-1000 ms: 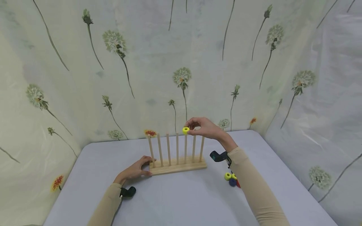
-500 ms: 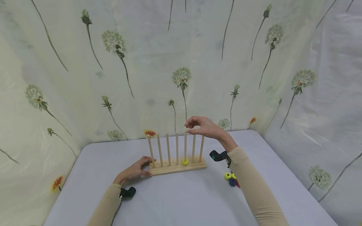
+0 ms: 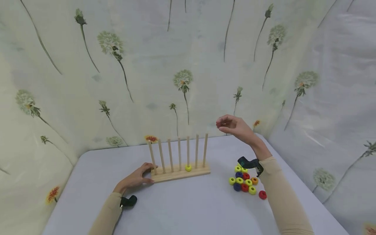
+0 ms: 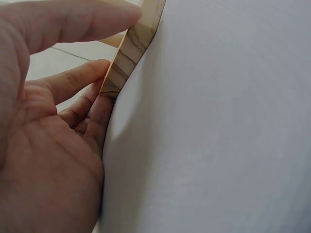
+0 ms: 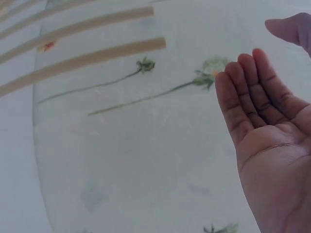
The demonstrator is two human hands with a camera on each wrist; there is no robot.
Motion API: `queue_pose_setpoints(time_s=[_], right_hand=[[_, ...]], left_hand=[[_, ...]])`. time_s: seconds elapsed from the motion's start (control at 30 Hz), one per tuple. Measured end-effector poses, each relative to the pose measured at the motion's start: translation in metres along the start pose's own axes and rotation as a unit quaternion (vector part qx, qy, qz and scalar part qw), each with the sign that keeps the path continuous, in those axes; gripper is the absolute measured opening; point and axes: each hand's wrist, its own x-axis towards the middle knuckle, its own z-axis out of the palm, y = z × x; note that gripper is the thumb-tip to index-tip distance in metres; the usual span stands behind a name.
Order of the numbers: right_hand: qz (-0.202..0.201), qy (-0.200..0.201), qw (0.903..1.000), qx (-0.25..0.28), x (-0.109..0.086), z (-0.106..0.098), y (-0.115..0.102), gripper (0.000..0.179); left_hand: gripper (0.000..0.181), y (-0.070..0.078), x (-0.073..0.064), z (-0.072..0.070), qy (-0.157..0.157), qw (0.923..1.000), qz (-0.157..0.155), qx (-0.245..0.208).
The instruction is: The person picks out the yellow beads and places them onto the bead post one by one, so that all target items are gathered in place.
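Observation:
My left hand [image 3: 135,178] holds the left end of a wooden peg stand [image 3: 173,176], thumb at the front and fingers behind. The left wrist view shows thumb and fingertips against the grained end of its base [image 4: 127,59]. Several upright pegs rise from the base in a row. One yellow bead [image 3: 188,168] sits at the foot of the third peg from the right. Up and to the right of the stand hovers my right hand [image 3: 238,129]. In the right wrist view its palm [image 5: 277,160] is bare, with thumb and bent fingers apart and nothing between them.
Right of the stand, several loose beads lie on the white table [image 3: 188,209]: yellow [image 3: 252,190], dark blue [image 3: 237,187], orange [image 3: 254,180] and red ones. One red bead [image 3: 262,195] lies apart, near the right sleeve [image 3: 283,195]. A flower-print curtain [image 3: 152,65] hangs behind.
The yellow bead left my right hand at the peg's top and dropped to the base. My right hand then moved right, uncovering more loose beads. The left hand keeps its hold.

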Motion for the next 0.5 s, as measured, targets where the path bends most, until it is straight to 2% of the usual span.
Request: queue_pose_setpoints(time_s=[0.1, 0.27, 0.4, 0.5], right_hand=[[0.020, 0.003, 0.9996, -0.018, -0.026, -0.015, 0.015, 0.032], [0.078, 0.004, 0.9963, -0.035, -0.074, -0.035, 0.047, 0.033], [0.127, 0.013, 0.9903, -0.053, -0.110, -0.044, 0.074, 0.034], [0.154, 0.005, 0.9858, -0.065, -0.138, -0.045, 0.095, 0.032]], left_hand=[[0.065, 0.001, -0.003, 0.000, -0.003, 1.0000, -0.003, -0.007], [0.064, 0.001, -0.004, 0.000, -0.006, 1.0000, 0.001, 0.002], [0.064, 0.002, -0.003, 0.000, 0.002, 0.9999, -0.006, 0.015], [0.066, 0.005, -0.003, 0.002, 0.001, 1.0000, -0.006, 0.004]])
